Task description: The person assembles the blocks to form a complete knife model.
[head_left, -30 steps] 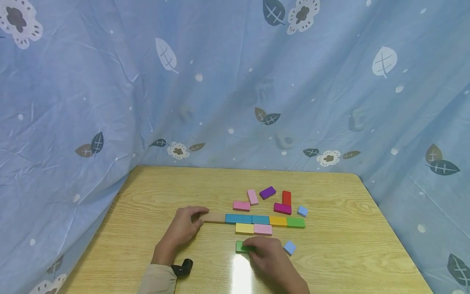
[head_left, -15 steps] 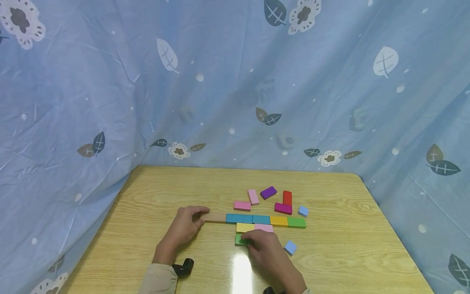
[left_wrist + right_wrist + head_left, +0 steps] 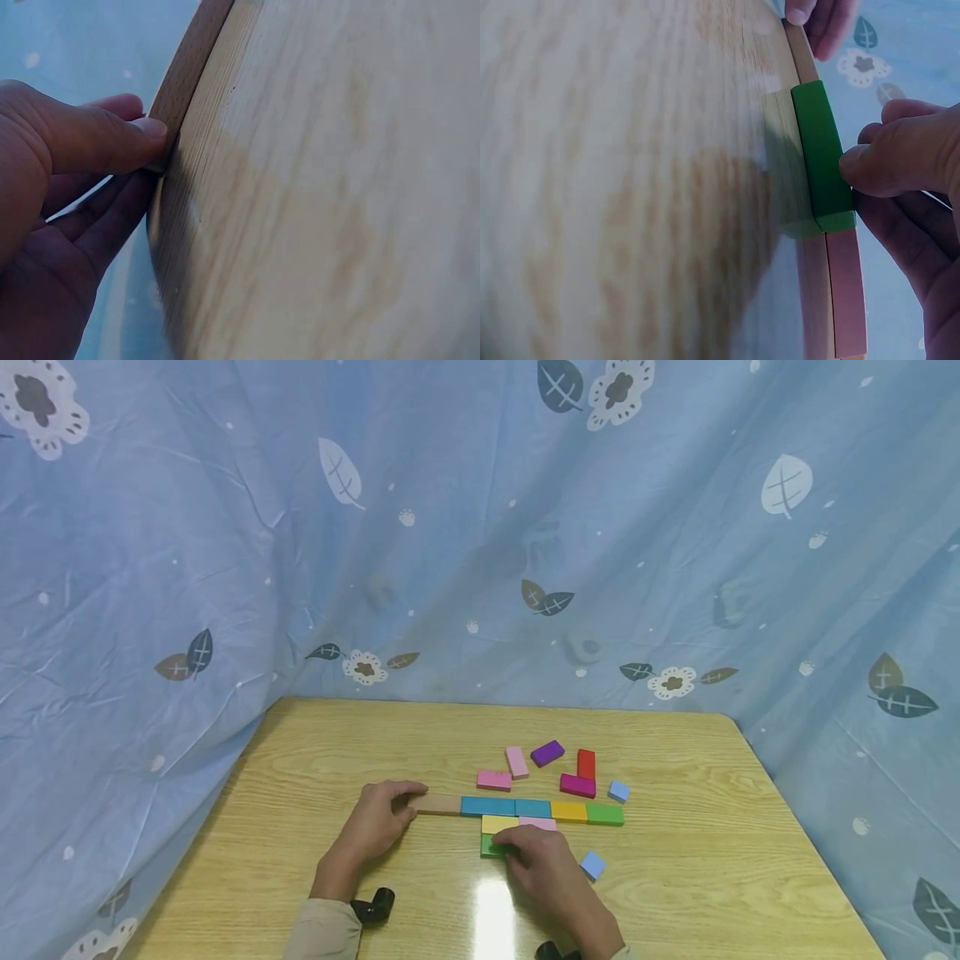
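Observation:
My left hand [image 3: 378, 818] pinches the left end of a long tan wooden block [image 3: 438, 804], thumb on its near side in the left wrist view. That block begins a row with two blue blocks [image 3: 487, 807], an orange block [image 3: 568, 812] and a light green block [image 3: 604, 814]. Against the row's near side lie a yellow block [image 3: 498, 824] and a light pink block [image 3: 537, 823], the latter partly behind my right hand [image 3: 551, 872]. That hand pinches a green block [image 3: 823, 150] along the yellow block's near side; its right part is hidden in the head view.
Behind the row lie two pink blocks [image 3: 494, 781], a purple block [image 3: 547, 753], a red block [image 3: 586, 763], a magenta block [image 3: 577, 786] and a small blue block [image 3: 618, 791]. Another small blue block [image 3: 592, 865] sits right of my right hand. A patterned curtain [image 3: 465, 568] surrounds the wooden table [image 3: 697, 860].
My right hand has moved the green block away from me, from a gap in front of the yellow block up to its near side. The left hand stays on the tan block.

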{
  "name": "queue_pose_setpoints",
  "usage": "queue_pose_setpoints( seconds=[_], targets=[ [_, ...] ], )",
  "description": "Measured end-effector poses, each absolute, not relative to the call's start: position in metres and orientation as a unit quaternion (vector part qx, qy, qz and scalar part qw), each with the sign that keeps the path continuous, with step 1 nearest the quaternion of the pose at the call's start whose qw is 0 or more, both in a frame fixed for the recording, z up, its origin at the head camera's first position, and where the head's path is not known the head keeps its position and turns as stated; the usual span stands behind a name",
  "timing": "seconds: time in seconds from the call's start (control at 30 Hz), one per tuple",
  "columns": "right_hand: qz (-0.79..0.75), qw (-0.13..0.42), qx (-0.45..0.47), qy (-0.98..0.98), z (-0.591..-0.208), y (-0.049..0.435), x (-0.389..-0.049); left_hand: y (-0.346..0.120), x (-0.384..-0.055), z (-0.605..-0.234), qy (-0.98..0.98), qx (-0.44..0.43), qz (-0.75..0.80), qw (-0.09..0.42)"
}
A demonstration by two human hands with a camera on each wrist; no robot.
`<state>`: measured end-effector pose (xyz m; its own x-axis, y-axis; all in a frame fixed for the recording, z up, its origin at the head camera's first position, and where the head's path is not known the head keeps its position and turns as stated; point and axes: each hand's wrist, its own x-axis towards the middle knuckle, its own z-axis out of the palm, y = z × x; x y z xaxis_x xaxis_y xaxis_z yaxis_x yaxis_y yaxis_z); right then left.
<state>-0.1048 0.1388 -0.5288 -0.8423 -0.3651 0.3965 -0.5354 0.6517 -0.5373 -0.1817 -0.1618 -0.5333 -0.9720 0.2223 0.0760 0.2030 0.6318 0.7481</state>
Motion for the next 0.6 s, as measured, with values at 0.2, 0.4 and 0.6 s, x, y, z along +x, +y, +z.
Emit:
queue_pose_setpoints(
  seconds=[0.2,0.4,0.6],
  targets=[
    [0.329,0.137,0.256,-0.899,-0.531,0.138,-0.106,-0.162,-0.182,-0.533,0.904,0.114,0.412,0.011],
    [0.332,0.152,0.270,-0.891,-0.530,0.140,-0.109,-0.162,-0.181,-0.532,0.904,0.113,0.413,0.010],
    [0.363,0.193,0.251,-0.876,-0.515,0.167,-0.126,-0.161,-0.181,-0.533,0.900,0.115,0.420,0.010]
  ],
)
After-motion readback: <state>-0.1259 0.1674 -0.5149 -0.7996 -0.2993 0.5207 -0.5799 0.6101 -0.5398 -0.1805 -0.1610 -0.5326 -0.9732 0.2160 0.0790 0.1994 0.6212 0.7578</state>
